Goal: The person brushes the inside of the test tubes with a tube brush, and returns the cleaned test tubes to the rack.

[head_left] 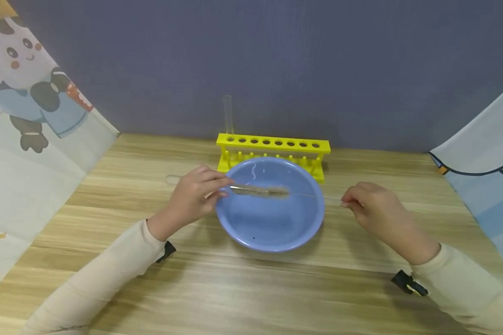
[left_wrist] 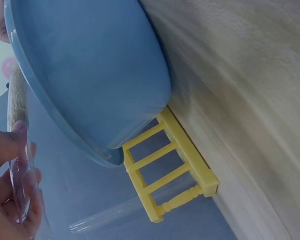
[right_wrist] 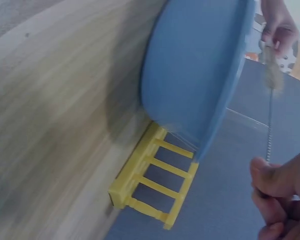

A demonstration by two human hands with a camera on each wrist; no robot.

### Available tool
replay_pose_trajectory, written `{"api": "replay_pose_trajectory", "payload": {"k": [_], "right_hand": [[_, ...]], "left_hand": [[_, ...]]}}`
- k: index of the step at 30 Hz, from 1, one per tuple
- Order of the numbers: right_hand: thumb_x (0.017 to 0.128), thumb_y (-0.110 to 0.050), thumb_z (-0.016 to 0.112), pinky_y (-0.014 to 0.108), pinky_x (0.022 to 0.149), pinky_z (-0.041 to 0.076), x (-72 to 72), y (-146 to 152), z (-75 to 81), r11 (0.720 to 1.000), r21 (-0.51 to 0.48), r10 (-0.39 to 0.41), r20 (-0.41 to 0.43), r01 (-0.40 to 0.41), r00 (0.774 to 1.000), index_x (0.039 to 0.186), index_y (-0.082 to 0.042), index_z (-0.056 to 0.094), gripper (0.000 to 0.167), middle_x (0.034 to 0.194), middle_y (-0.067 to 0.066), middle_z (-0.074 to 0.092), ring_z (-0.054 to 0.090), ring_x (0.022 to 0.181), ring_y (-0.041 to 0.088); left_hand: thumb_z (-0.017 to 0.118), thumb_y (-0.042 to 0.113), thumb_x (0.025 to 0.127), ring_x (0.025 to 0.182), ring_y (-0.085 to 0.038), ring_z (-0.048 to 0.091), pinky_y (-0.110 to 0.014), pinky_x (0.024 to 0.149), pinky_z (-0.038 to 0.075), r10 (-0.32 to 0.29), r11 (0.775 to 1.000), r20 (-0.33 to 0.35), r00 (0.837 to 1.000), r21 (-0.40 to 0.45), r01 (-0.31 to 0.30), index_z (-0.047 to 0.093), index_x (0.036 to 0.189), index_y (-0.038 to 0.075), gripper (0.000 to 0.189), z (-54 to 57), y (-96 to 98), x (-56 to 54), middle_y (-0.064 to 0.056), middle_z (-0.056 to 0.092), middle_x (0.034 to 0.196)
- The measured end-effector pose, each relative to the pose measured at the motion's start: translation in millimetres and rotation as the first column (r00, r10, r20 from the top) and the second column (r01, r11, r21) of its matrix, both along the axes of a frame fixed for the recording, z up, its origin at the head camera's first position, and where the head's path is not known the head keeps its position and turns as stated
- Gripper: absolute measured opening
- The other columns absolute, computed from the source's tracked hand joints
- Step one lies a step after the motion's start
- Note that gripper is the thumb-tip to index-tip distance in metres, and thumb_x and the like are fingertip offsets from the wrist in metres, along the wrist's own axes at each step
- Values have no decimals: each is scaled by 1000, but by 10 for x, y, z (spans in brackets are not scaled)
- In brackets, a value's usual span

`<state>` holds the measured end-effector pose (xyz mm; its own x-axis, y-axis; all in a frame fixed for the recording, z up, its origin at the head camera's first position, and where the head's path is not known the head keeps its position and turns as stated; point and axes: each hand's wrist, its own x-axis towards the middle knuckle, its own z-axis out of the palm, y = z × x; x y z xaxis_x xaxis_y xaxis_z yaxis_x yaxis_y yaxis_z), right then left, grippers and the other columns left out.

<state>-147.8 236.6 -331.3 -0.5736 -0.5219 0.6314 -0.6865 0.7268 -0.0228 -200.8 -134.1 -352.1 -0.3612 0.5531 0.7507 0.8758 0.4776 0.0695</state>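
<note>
My left hand (head_left: pixel 194 195) grips a clear glass test tube (head_left: pixel 173 179) held nearly level over the left rim of a blue basin (head_left: pixel 268 232). The tube's rounded end sticks out to the left of that hand. At its mouth is a test tube brush (head_left: pixel 280 192), its pale bristles blurred; part of them looks to be inside the glass. The brush's thin twisted wire (right_wrist: pixel 270 130) runs right to my right hand (head_left: pixel 375 211), which pinches it between thumb and fingers beyond the basin's right rim.
Behind the basin stands a yellow test tube rack (head_left: pixel 272 140), its lower front partly hidden by the basin. One clear tube (head_left: pixel 228 114) stands upright in the rack's leftmost hole. A dark blue-grey backdrop (head_left: pixel 276 70) rises at the wooden table's (head_left: pixel 243 298) far edge, with printed cloths at both sides.
</note>
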Motion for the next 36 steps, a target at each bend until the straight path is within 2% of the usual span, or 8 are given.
{"api": "replay_pose_trajectory", "payload": {"k": [3,9,14,20,25,30,33,36], "right_hand": [[56,16,80,32,52,49,-17,-25,-45,1000,-4,23,-65,-23,998,70,-3,63,29,65,3,59,55,58,15],[57,16,79,36,55,50,-38,-63,-98,998,-1,56,-126,-56,990,73,0,61,29,66,7,58,55,61,23],[60,18,73,39,56,48,-57,-78,-120,998,-7,64,-183,-67,981,75,2,60,26,67,9,56,53,62,26],[73,13,60,42,56,43,-79,-84,-149,997,-17,74,-236,-81,969,75,3,58,11,65,11,52,50,60,29],[72,15,57,41,52,42,-109,-94,-159,996,-7,79,-289,-85,954,73,5,57,10,64,12,51,49,57,29],[72,15,55,42,51,40,-141,-110,-178,996,0,81,-324,-86,943,73,6,57,9,64,14,51,48,57,31],[77,12,53,41,50,39,-153,-121,-198,996,2,89,-343,-94,935,73,7,57,7,64,14,50,47,56,31],[83,7,48,40,49,37,-159,-132,-224,995,6,91,-359,-95,929,74,7,57,13,64,14,49,46,56,30]], "left_hand": [[80,3,71,82,-24,62,-33,71,51,13,1000,30,999,-29,-12,73,98,3,28,14,6,16,-9,72,92],[78,6,75,81,-22,62,-32,68,51,52,994,133,990,-103,-39,73,100,3,26,59,23,60,-7,72,94],[74,7,79,79,-20,62,-31,64,49,95,988,258,961,-141,-60,72,102,4,23,110,50,79,-6,72,94],[72,8,82,70,-15,59,-28,61,46,110,983,368,923,-177,-47,72,102,2,20,207,89,78,-6,72,89],[70,8,84,62,-10,52,-25,56,43,116,981,462,879,-193,-28,73,101,3,18,267,119,53,-3,70,82],[68,9,86,58,-9,49,-24,52,42,127,980,565,815,-200,-14,73,101,3,17,305,144,17,-2,69,78],[66,9,87,56,-9,49,-24,52,41,137,978,612,779,-211,-6,72,102,2,18,316,160,1,-4,71,81],[66,9,88,57,-9,49,-24,53,42,139,976,644,753,-218,7,72,102,1,18,314,167,-14,-4,71,83]]}}
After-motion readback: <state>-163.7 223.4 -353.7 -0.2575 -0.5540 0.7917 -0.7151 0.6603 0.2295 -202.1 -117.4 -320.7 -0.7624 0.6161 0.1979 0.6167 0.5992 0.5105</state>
